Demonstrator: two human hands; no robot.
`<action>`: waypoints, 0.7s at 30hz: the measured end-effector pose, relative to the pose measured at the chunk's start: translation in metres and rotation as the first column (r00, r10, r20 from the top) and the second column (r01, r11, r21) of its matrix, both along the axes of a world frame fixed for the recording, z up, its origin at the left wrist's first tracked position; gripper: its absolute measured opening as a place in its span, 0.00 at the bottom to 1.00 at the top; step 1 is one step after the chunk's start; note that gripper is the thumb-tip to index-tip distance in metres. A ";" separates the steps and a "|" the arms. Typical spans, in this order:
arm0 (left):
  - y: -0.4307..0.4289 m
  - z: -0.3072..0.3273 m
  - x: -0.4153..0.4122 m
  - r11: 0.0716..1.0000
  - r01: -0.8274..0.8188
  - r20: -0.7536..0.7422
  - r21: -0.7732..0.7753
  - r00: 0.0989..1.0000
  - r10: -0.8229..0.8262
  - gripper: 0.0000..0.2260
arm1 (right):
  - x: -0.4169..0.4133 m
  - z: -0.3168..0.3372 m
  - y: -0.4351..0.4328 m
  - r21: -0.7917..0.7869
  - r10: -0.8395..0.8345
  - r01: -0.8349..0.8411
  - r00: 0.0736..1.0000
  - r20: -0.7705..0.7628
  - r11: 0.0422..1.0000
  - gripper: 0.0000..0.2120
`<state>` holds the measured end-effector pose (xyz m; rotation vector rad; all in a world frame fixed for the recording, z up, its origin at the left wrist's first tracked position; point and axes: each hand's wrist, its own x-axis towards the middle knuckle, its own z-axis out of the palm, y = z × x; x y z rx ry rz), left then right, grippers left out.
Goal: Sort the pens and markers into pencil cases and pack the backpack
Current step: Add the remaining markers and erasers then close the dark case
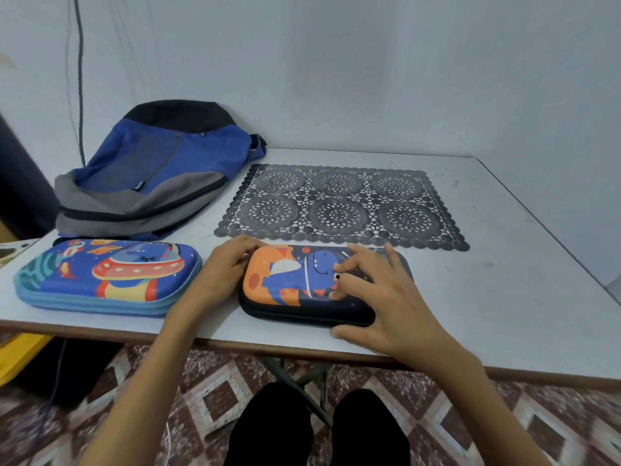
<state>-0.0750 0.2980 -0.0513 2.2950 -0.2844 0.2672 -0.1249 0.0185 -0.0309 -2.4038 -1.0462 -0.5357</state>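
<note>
left hand (224, 265) fingertips perhaps tucked behind dark pencil case (289, 288)

Items counted: one lace placemat (342, 206). Two pencil cases: one dark case (285, 290) just in front of the placemat, one light-blue case (107, 280) to its front-left. One backpack (151, 169) at its left.

White table (504, 264) w/ brown front edge; dark lacy placemat (339, 205) flat on it, centre-back; pale wall (369, 62) behind, black cable (80, 79) hanging down it at left; metal table legs (295, 378) below, over brown-and-cream diamond-pattern floor (215, 398); yellow obj. (16, 354) low left, cut off by frame.
</note>
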 end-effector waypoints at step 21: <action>-0.004 -0.011 -0.002 0.967 -0.035 -0.053 -0.252 0.998 0.022 0.18 | 0.001 -0.001 -0.001 -0.019 -0.018 0.019 0.998 0.056 1.000 0.26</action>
